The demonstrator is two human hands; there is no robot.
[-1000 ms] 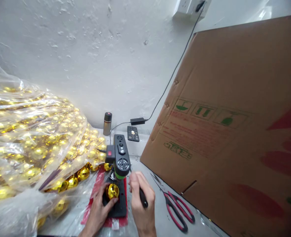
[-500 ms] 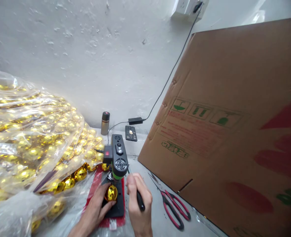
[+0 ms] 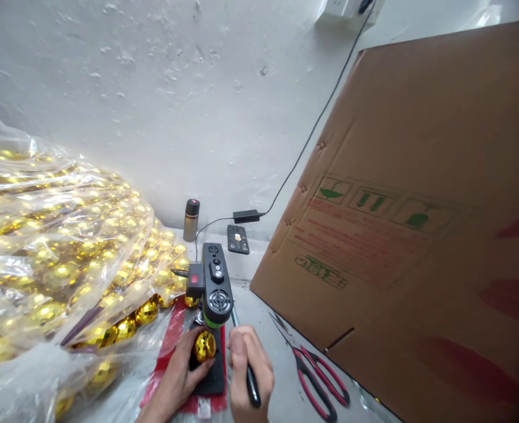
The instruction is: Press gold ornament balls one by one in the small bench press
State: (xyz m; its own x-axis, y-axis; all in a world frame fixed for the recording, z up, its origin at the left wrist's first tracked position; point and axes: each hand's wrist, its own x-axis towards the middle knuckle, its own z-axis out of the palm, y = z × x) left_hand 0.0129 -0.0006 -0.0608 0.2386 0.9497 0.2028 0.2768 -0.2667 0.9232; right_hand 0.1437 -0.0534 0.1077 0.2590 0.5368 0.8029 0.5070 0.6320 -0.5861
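A gold mirrored ball rests on the black base of a small drill press. The machine's head sits right above and behind the ball, and its tip is hidden from this angle. My left hand grips the ball from the left, thumb in front and fingers behind. To the right of the machine, my right hand is wrapped around its lever, whose black end sticks out below the fist. Red plastic lies under the base.
Clear plastic bags of gold balls fill the left. Red-handled scissors lie right of my right hand, beside a large cardboard box. Behind the machine are a bottle, a phone-like black slab and a cord adapter.
The camera view has shifted a little, so most things appear slightly farther right. Both hands keep their grips, the left on the ball and the right on the lever.
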